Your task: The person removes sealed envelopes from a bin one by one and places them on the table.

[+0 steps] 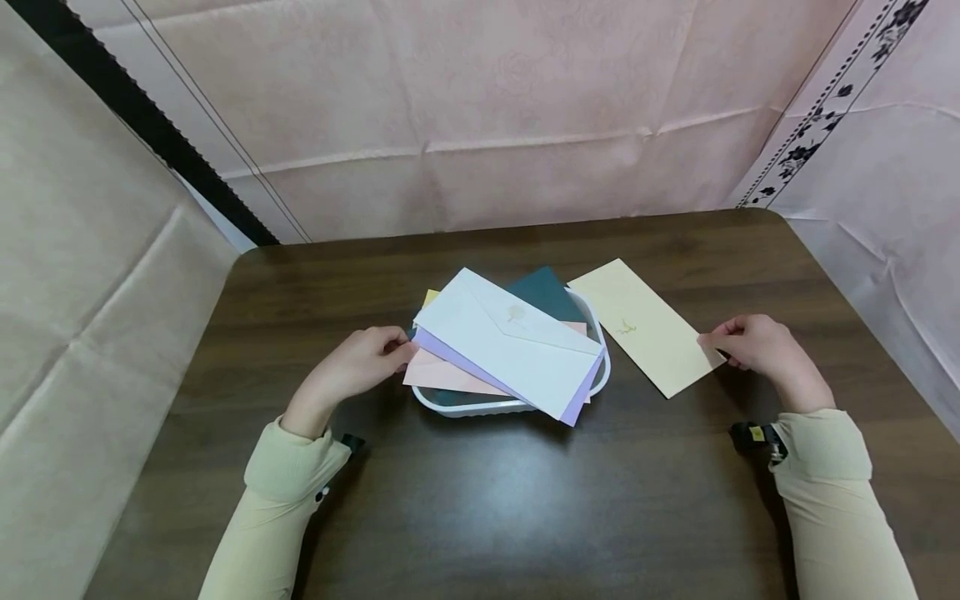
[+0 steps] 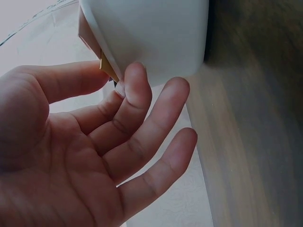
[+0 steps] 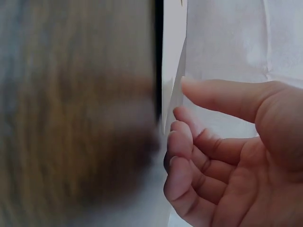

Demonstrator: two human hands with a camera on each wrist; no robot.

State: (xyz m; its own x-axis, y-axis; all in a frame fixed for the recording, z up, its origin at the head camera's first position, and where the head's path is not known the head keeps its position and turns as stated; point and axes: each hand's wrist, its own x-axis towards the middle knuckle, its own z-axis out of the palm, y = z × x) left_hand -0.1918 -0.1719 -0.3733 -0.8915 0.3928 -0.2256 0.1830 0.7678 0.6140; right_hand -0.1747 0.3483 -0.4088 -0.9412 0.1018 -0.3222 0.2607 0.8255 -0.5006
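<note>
A white plastic basket [image 1: 600, 385] holds a fanned stack of envelopes. On top lies a white envelope [image 1: 517, 333], over a lavender envelope [image 1: 576, 406], a pink envelope [image 1: 442, 375] and a dark teal envelope [image 1: 542, 292]. At the basket's left end my left hand [image 1: 367, 358] pinches the edge between thumb and index finger, beside a yellow corner [image 2: 108, 67]; its other fingers are spread loosely along the outer wall. To the right, my right hand [image 1: 757, 343] pinches the near right corner of a cream envelope [image 1: 637, 321] with a small gold mark.
The dark brown wooden table [image 1: 480, 517] has rounded far corners. Pale fabric [image 1: 480, 117] hangs behind it and along both sides, with a black strip [image 1: 165, 133] at left and a floral band [image 1: 825, 108] at right. Each wrist wears a black device [image 1: 750, 435].
</note>
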